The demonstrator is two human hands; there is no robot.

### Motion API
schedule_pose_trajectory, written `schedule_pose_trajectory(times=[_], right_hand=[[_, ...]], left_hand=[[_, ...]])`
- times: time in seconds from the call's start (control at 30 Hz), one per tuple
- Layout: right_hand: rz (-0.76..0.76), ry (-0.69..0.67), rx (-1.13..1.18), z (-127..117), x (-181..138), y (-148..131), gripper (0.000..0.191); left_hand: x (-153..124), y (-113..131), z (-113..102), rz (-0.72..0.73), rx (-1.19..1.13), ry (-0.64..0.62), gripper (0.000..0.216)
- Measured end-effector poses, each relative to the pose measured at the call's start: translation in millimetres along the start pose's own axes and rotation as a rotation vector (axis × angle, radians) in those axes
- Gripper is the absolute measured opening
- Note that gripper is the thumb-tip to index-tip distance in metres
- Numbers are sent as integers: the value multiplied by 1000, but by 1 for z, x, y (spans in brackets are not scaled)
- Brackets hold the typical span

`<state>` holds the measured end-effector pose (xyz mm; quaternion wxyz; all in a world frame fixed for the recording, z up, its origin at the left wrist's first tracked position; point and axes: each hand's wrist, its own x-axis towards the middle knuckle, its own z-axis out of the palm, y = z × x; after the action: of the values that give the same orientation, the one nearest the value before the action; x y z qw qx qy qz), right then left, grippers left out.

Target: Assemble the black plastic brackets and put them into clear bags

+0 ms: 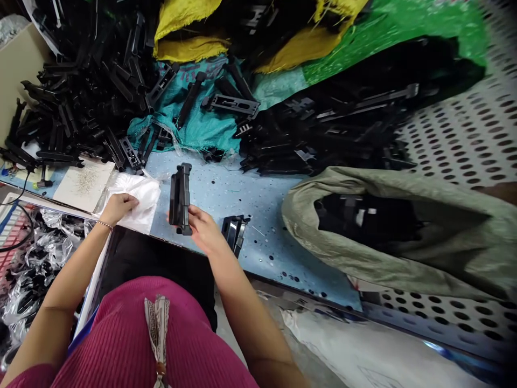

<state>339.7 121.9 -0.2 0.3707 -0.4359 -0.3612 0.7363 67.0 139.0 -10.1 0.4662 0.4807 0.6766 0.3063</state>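
Observation:
My right hand (pixel 204 230) grips the lower end of a long black plastic part (pixel 180 197) and holds it upright over the light blue table (pixel 262 215). My left hand (pixel 118 206) rests with fingers curled on a stack of clear plastic bags (pixel 139 196) at the table's near left edge. A second black part (pixel 234 231) lies on the table just right of my right hand.
A big heap of black parts (pixel 81 91) fills the back left, another (pixel 331 134) lies on teal and green sacks. A grey-green sack (pixel 404 231) with black parts gapes at the right. A paper with tiny screws (pixel 84 183) lies left. Perforated metal (pixel 464 129) is at the right.

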Motion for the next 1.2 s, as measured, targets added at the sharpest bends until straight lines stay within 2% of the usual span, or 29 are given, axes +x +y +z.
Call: schedule_pose_trajectory(times=[0.07, 0.13, 0.23, 0.3, 0.37, 0.4, 0.47, 0.53, 0.57, 0.63, 0.73, 0.83, 0.9, 0.97, 1.07, 1.13, 1.2], right_hand=[[4, -105, 170, 22, 17, -3, 35], [29, -178, 270, 41, 35, 0, 31], [114, -177, 333, 57, 56, 12, 26], [100, -94, 354, 57, 57, 20, 21], [47, -54, 387, 52, 48, 25, 18], [49, -83, 417, 48, 40, 26, 17], [164, -231, 496, 40, 25, 30, 19], [359, -412, 584, 36, 15, 35, 22], [438, -472, 625, 37, 12, 39, 24], [511, -508, 685, 42, 12, 45, 23], [418, -451, 645, 52, 13, 49, 15], [292, -417, 524, 57, 6, 45, 11], [291, -442, 526, 58, -2, 42, 15], [298, -470, 608, 60, -8, 41, 26], [254, -439, 642, 66, -12, 45, 35], [181, -334, 456, 70, -12, 45, 29], [37, -160, 143, 72, -14, 43, 23]], left_hand=[[-1, -2, 1, -7, -81, 13, 22], [-2, -4, 6, 37, -116, 90, 23], [-8, -7, 8, 197, -107, 192, 17], [-13, -9, 3, 341, 61, 193, 2], [-15, -10, -4, 456, 308, 180, 22], [-15, -11, -9, 488, 406, 174, 31], [-12, -11, -16, 498, 472, 157, 43], [-12, -9, -19, 477, 410, 139, 55], [-14, -7, -19, 477, 370, 131, 59], [-27, 0, -15, 531, 323, 95, 63], [-60, 13, -5, 699, 330, -37, 65], [-89, 21, -1, 764, 305, -144, 64], [-97, 20, -5, 758, 273, -134, 62], [-100, 16, -10, 752, 257, -62, 62], [-103, 13, -12, 766, 274, -12, 64], [-107, 15, -7, 793, 289, -78, 65], [-113, 19, 1, 824, 318, -175, 68]])
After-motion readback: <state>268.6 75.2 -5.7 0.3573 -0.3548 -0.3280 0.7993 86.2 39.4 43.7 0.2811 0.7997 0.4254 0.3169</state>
